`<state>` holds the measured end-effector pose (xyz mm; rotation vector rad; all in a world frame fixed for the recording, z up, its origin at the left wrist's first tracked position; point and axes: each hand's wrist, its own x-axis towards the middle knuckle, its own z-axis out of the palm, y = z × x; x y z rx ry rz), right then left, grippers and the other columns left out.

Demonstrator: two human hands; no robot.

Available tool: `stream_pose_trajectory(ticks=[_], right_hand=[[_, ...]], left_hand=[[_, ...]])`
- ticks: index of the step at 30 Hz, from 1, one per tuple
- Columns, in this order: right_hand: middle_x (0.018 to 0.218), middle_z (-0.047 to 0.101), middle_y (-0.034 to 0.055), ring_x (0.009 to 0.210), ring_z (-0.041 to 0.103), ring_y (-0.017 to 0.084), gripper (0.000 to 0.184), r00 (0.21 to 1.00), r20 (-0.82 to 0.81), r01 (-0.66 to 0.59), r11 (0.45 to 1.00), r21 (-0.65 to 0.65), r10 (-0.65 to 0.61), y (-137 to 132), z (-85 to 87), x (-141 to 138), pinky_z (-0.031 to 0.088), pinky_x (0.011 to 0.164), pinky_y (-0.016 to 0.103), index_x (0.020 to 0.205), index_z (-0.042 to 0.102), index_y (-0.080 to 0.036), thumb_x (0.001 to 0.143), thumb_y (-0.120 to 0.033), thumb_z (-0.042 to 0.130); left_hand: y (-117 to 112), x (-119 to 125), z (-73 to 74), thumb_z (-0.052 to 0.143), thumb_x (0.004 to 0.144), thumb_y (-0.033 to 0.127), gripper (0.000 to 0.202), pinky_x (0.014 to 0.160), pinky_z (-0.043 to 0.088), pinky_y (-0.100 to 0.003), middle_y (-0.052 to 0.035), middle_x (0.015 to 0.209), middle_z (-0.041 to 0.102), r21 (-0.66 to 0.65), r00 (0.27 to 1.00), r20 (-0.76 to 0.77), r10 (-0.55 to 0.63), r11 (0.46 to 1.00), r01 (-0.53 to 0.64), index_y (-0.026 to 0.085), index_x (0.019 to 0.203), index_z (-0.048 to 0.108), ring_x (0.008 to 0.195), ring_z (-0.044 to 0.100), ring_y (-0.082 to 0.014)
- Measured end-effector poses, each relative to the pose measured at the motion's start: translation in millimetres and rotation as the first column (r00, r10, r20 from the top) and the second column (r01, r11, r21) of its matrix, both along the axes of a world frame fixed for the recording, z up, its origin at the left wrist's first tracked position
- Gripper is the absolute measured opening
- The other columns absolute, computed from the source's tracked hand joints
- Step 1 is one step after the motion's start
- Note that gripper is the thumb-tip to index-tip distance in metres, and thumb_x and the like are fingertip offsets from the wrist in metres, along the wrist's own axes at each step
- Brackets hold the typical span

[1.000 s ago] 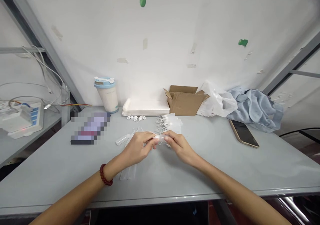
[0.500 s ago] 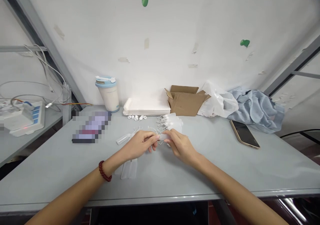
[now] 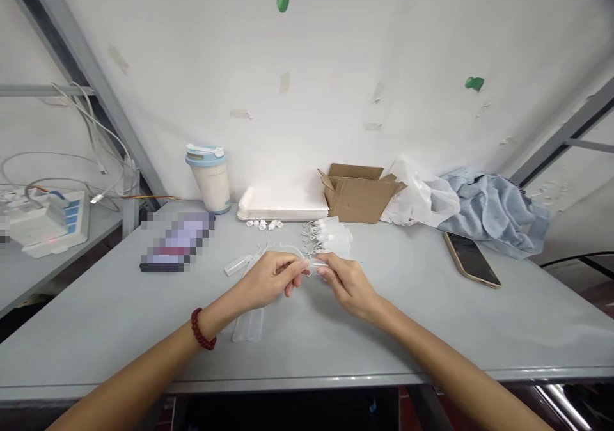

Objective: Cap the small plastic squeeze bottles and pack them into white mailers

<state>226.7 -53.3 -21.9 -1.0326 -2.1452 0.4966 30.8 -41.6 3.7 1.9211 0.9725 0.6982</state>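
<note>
Between my two hands is a small clear plastic tube [image 3: 317,263], held low over the desk. The fingers of my left hand [image 3: 272,277] pinch its left end, where a thin white loop [image 3: 290,247] curves up behind. My right hand [image 3: 352,284] grips the other end between thumb and fingers. Just beyond my right hand lies a pile of similar pouch-like white tubes with thin tails [image 3: 330,233]. A loose clear tube [image 3: 237,265] rests behind my left wrist, and several flat translucent tubes [image 3: 249,325] lie in front of it, partly covered by my arm.
Small white caps [image 3: 263,224] sit before a white stack [image 3: 283,204] at the wall. An open cardboard box [image 3: 359,197], white plastic bag [image 3: 419,194] and blue cloth [image 3: 496,207] stand right. A cup [image 3: 211,181] and pixelated device [image 3: 180,242] are left; a phone [image 3: 472,259] lies right.
The held tube shows a little more between my fingers, with my hands slightly farther apart. The view has shifted slightly; everything else stays as it was.
</note>
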Motion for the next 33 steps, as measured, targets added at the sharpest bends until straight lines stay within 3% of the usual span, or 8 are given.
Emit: stream_pose_trajectory(ticks=[5, 9, 13, 19, 22, 25, 28, 33], right_hand=[[0.059, 0.040, -0.0036, 0.051, 0.035, 0.009, 0.035, 0.983, -0.181, -0.075, 0.945, -0.320, 0.016, 2.0, 6.6, 0.5, 0.029, 0.051, 0.024, 0.077, 0.053, -0.018, 0.091, -0.045, 0.036], [0.053, 0.026, -0.0075, 0.046, 0.022, 0.006, 0.041, 0.924, -0.382, -0.240, 0.782, -0.575, 0.003, 6.7, 7.3, 1.1, 0.019, 0.044, 0.022, 0.064, 0.041, -0.019, 0.086, -0.053, 0.043], [0.050, 0.020, -0.0099, 0.043, 0.014, 0.005, 0.042, 0.897, -0.437, -0.295, 0.647, -0.703, -0.067, 8.2, 8.5, 0.6, 0.011, 0.041, 0.022, 0.061, 0.042, -0.018, 0.080, -0.055, 0.051], [0.047, 0.020, -0.0104, 0.041, 0.014, 0.004, 0.045, 0.911, -0.395, -0.270, 0.550, -0.790, -0.119, 7.4, 10.2, 2.2, 0.009, 0.041, 0.022, 0.067, 0.054, -0.014, 0.080, -0.057, 0.050], [0.048, 0.019, -0.0104, 0.043, 0.014, 0.004, 0.043, 0.894, -0.428, -0.285, 0.570, -0.771, -0.133, 6.8, 13.7, 1.7, 0.010, 0.042, 0.022, 0.069, 0.054, -0.014, 0.081, -0.056, 0.051], [0.051, 0.026, -0.0085, 0.044, 0.021, 0.005, 0.042, 0.862, -0.475, -0.258, 0.655, -0.710, -0.175, 8.0, 17.7, 1.4, 0.015, 0.043, 0.023, 0.068, 0.051, -0.015, 0.080, -0.056, 0.051], [0.056, 0.034, -0.0060, 0.046, 0.026, 0.005, 0.042, 0.815, -0.504, -0.145, 0.741, -0.655, -0.286, 13.9, 19.3, 6.7, 0.016, 0.044, 0.023, 0.063, 0.043, -0.018, 0.077, -0.056, 0.054], [0.062, 0.038, -0.0047, 0.048, 0.027, 0.006, 0.040, 0.726, -0.533, 0.068, 0.817, -0.573, -0.434, 31.6, 18.1, 26.5, 0.017, 0.044, 0.022, 0.064, 0.041, -0.019, 0.075, -0.054, 0.056]], left_hand=[[-2.2, -1.3, 0.0, 0.040, 0.091, 0.036, 0.037, 0.053, 0.038, -0.021, 0.0002, 0.053, 0.057, 0.176, 0.994, -0.111, 0.002, 0.984, 0.018, 0.016, 0.064, 0.056, 0.051, 0.051, -0.0109], [-2.5, -1.6, -5.3, 0.037, 0.093, 0.026, 0.031, 0.059, 0.039, -0.023, -0.0007, 0.059, 0.057, 0.407, 0.985, -0.167, -0.032, 0.908, 0.099, 0.017, 0.068, 0.053, 0.056, 0.051, -0.0119], [0.3, -3.6, -14.3, 0.033, 0.094, 0.023, 0.027, 0.057, 0.037, -0.026, -0.0040, 0.069, 0.055, 0.572, 0.958, -0.287, -0.004, 0.801, 0.175, 0.016, 0.076, 0.052, 0.060, 0.049, -0.0138], [3.4, -3.9, -23.0, 0.029, 0.096, 0.022, 0.027, 0.052, 0.035, -0.026, -0.0038, 0.070, 0.052, 0.675, 0.922, -0.386, 0.043, 0.694, 0.251, 0.015, 0.084, 0.052, 0.056, 0.045, -0.0139], [6.5, -3.7, -19.7, 0.034, 0.095, 0.023, 0.021, 0.057, 0.040, -0.025, -0.0049, 0.076, 0.056, 0.702, 0.965, -0.263, 0.026, 0.691, 0.173, 0.013, 0.093, 0.053, 0.062, 0.051, -0.0142], [17.4, -11.5, -14.3, 0.039, 0.093, 0.026, 0.019, 0.063, 0.042, -0.026, -0.0041, 0.079, 0.058, 0.670, 0.980, -0.180, 0.085, 0.740, 0.058, 0.015, 0.095, 0.056, 0.067, 0.054, -0.0143], [38.6, -30.3, -13.7, 0.037, 0.091, 0.027, 0.024, 0.067, 0.045, -0.029, -0.0058, 0.082, 0.061, 0.599, 0.937, -0.226, 0.266, 0.797, -0.081, 0.016, 0.088, 0.059, 0.073, 0.057, -0.0176], [77.3, -64.3, -27.2, 0.034, 0.086, 0.026, 0.033, 0.088, 0.044, -0.038, -0.0134, 0.103, 0.062, 0.618, 0.852, -0.315, 0.419, 0.771, -0.151, 0.012, 0.098, 0.062, 0.099, 0.056, -0.0251]])
